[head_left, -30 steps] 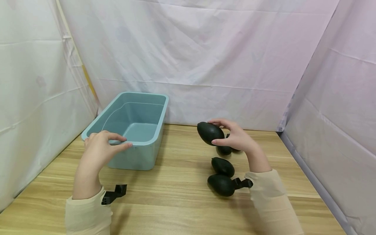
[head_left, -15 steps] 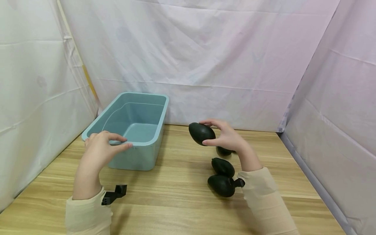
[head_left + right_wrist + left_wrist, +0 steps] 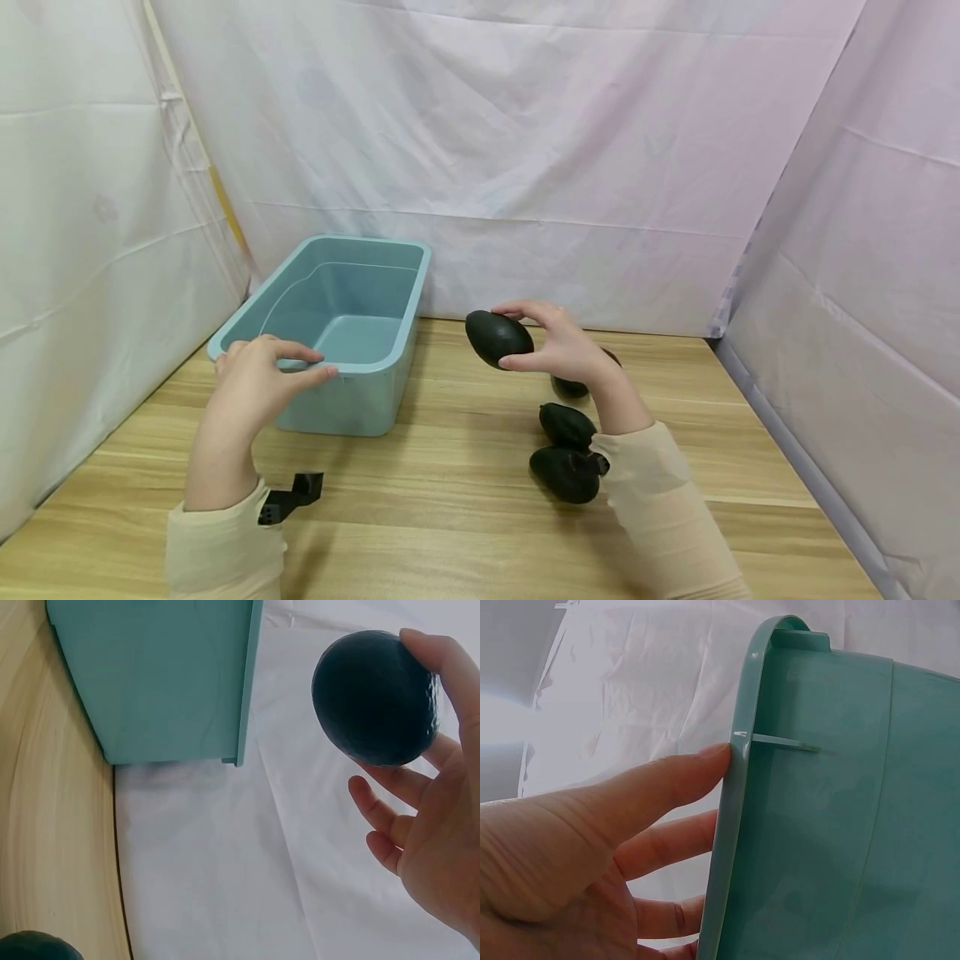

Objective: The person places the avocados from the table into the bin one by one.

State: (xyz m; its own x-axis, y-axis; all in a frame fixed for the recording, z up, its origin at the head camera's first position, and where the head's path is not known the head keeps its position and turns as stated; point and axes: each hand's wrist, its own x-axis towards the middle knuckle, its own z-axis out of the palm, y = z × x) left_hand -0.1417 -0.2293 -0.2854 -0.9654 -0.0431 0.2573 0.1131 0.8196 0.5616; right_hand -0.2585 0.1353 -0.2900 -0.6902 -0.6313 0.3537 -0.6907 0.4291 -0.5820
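A dark avocado [image 3: 497, 338] is pinched between the thumb and fingers of my right hand [image 3: 562, 346], held above the table to the right of the blue-green plastic bin [image 3: 375, 401]. The right wrist view shows the avocado [image 3: 375, 697] between thumb and fingertips, with the lower fingers curled free. My left hand [image 3: 251, 379] pinches the bin's near rim; in the left wrist view the thumb [image 3: 679, 776] presses on that rim. Two more avocados [image 3: 566, 475] lie together by the right sleeve. Behind the right wrist sit others [image 3: 570, 388], partly hidden.
The bin stands at the back left on a wood-grain table [image 3: 442, 517], and the part of its floor in sight is bare. White cloth [image 3: 510, 150] hangs at the back and both sides. Each wrist carries a small black camera mount [image 3: 292, 498].
My right hand has moved left with the avocado, toward the bin, uncovering part of an avocado behind the wrist. The left hand stays at the bin's rim.
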